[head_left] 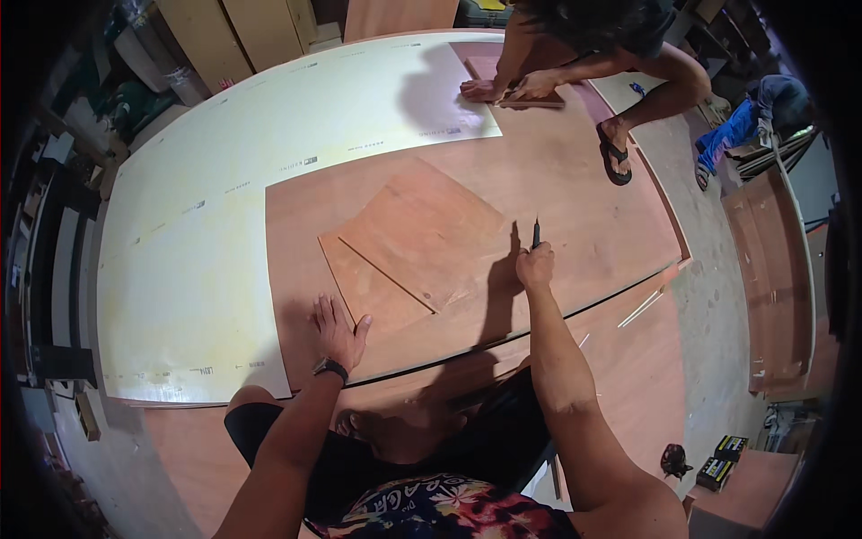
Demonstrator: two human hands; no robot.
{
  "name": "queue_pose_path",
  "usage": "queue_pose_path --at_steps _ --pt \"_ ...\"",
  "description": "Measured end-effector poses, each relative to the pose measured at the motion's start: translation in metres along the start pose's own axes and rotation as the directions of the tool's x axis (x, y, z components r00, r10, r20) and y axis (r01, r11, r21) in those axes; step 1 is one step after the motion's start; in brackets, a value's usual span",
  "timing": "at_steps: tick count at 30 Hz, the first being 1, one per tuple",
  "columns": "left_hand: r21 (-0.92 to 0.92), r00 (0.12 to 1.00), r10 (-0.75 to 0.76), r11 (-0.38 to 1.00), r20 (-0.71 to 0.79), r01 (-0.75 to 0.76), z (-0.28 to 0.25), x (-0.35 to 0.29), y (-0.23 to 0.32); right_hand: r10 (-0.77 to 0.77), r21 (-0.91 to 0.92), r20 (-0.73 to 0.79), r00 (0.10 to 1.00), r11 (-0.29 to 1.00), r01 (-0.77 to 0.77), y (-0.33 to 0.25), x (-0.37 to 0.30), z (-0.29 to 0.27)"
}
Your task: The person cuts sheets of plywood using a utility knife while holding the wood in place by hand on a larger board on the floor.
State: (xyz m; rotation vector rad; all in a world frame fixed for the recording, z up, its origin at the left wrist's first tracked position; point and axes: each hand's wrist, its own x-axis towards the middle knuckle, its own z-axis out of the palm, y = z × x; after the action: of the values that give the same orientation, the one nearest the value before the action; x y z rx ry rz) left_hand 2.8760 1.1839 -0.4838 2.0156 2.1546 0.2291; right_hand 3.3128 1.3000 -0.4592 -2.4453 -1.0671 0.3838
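Nearest is a patterned shirt [440, 508] at six o'clock. Toward eight, the left hand [339, 340] lies spread beside a brown sheet [373, 286]; between two and three, the right hand [536, 267] curls around a slim black tool [537, 235], long axis and tip toward twelve.

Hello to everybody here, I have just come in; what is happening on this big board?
The person's left hand lies spread on the brown wooden board, beside thin wooden pieces. The right hand holds a slim dark tool, tip pointing away from the person. Across the board, a co-worker's hands are at another wooden piece, near the edge of a white sheet.
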Motion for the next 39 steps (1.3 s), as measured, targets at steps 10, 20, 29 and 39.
queue_pose_path --at_steps 10,20,29,39 --pt "-0.039 0.998 -0.003 0.999 -0.067 0.000 0.012 -0.010 0.004 -0.120 -0.266 -0.160 0.980 0.961 0.074 0.031 -0.020 0.005" --pt "-0.059 0.996 -0.017 0.998 -0.087 0.012 0.004 -0.008 0.005 -0.167 -0.225 -0.208 0.964 0.967 0.119 0.044 -0.020 0.021" --pt "-0.037 0.995 -0.002 0.999 -0.101 -0.001 0.008 -0.008 0.002 -0.129 -0.223 -0.221 0.967 0.972 0.079 0.038 -0.021 0.020" --pt "0.015 0.996 -0.002 1.000 -0.088 0.003 0.007 -0.008 0.004 -0.116 -0.197 -0.176 0.977 0.977 0.080 0.036 -0.021 0.014"
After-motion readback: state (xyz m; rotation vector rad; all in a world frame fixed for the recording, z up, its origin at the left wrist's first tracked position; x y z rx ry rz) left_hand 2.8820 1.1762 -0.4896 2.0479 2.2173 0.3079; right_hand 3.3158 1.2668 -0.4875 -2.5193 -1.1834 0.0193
